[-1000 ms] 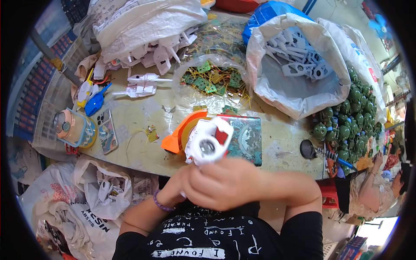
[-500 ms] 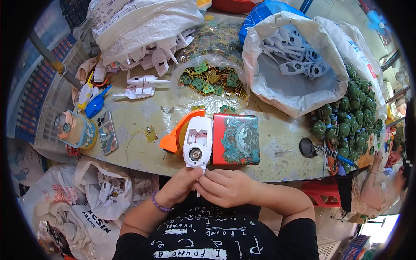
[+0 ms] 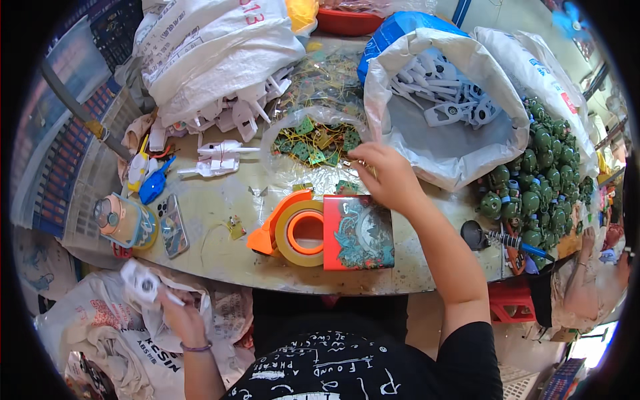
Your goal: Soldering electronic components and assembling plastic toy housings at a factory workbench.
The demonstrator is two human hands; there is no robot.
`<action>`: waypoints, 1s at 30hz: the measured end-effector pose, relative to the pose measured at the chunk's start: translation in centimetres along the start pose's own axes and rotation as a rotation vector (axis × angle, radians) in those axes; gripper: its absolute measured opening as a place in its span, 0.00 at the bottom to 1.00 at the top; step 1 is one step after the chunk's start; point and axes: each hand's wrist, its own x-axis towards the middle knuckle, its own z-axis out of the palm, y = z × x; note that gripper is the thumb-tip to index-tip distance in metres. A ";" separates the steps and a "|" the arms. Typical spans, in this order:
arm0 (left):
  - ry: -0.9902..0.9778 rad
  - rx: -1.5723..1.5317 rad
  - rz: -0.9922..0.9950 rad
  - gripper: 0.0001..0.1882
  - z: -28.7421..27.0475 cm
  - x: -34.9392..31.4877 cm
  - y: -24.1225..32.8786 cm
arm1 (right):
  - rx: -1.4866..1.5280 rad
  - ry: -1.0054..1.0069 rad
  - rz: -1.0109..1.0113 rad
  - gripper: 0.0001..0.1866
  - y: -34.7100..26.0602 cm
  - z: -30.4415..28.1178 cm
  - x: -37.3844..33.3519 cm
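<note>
Beyond the near left edge of the table (image 3: pixel 427 260), the head view shows a blurred white shell (image 3: pixel 141 283) above an open plastic bag (image 3: pixel 155 323), the fingers of the left hand (image 3: pixel 179 313) closed on one end. Half a second ago both hands met on this shell before the orange tape dispenser (image 3: pixel 265 231); now they are wide apart. The right hand (image 3: pixel 383 173) has reached forward to the clear bag (image 3: pixel 320 83) of green circuit boards (image 3: pixel 317 147); whether its fingertips pinch anything cannot be told. For the work, this means the hands act in separate places, and the shell is away from the dispenser.
</note>
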 end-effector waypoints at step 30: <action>-0.535 1.030 0.562 0.24 40.9 9.0 -7.9 | 0.049 -0.512 0.278 0.17 5.9 5.8 4.9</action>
